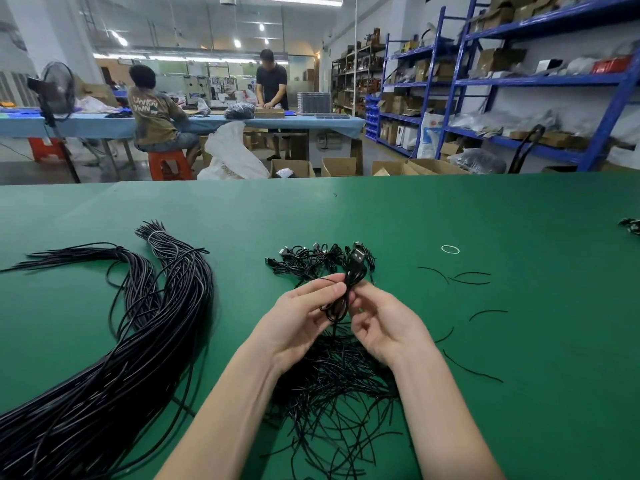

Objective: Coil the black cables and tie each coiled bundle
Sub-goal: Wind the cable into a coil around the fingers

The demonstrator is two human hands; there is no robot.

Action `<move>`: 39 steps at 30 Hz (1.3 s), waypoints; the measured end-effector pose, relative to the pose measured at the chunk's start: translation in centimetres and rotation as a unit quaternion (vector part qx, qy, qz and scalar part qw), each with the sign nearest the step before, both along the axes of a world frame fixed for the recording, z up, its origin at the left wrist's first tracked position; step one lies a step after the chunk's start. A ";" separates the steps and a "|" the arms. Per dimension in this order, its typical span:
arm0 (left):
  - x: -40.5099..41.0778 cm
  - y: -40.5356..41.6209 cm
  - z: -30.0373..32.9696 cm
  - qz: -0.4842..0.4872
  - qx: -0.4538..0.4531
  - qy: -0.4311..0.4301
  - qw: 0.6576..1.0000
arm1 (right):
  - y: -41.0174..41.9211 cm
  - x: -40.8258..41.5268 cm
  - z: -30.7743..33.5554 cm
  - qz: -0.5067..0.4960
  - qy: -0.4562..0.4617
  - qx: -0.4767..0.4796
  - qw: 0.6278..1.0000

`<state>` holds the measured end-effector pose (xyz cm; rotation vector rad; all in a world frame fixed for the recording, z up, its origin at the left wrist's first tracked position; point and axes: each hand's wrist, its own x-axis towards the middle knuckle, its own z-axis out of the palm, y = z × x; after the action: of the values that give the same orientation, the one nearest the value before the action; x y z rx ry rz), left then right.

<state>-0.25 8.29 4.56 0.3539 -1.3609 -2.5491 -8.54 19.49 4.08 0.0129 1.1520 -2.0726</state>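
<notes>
Both hands hold one coiled black cable (348, 287) above the green table (485, 220); its USB plug sticks up at the top. My left hand (301, 317) pinches the coil from the left with thumb and fingers. My right hand (384, 320) grips it from the right. Behind the hands lies a pile of coiled, tied cables (311, 261). A loose heap of thin black ties (332, 393) spreads under my wrists. A big bundle of long uncoiled black cables (138, 341) runs along the left side.
Several stray black ties (471, 277) lie to the right, with a white rubber band (450, 249) beyond them. Another black item (632, 226) sits at the right edge. Two people work at a far blue table (311, 124); blue shelving (519, 81) stands at right.
</notes>
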 end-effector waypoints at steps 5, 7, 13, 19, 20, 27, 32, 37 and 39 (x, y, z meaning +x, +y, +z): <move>-0.2 0.2 -0.2 0.041 -0.039 0.012 0.998 | -0.2 0.1 0.1 -0.060 0.121 0.032 0.990; -0.3 0.3 -0.2 0.061 -0.038 0.014 0.997 | -0.2 0.2 0.5 -0.081 0.208 0.064 0.973; -0.3 0.3 0.0 0.132 -0.053 0.004 0.990 | -0.3 0.7 1.2 -0.052 0.382 0.112 0.916; -0.3 0.1 -0.1 0.173 -0.080 -0.007 0.982 | -0.2 0.6 0.9 -0.012 0.374 0.075 0.925; -0.3 0.1 -0.1 0.174 -0.076 -0.002 0.982 | -0.2 0.6 0.9 -0.005 0.371 0.069 0.926; -0.3 0.1 0.2 0.173 -0.091 0.006 0.981 | 0.2 0.2 0.9 0.027 0.325 0.017 0.945; -0.6 1.2 -0.4 0.230 -0.204 0.019 0.951 | -0.3 0.5 1.4 -0.039 0.315 0.075 0.945; -0.6 1.7 -0.2 0.244 -0.260 0.040 0.933 | -0.3 0.3 1.6 -0.060 0.255 0.081 0.962; -0.7 2.0 0.0 0.207 -0.249 0.012 0.946 | -0.2 0.4 1.8 -0.059 0.203 0.041 0.976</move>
<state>-0.91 10.24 4.53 0.4482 -1.6515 -1.7962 -8.13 19.34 5.92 -0.3248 1.5119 -2.1931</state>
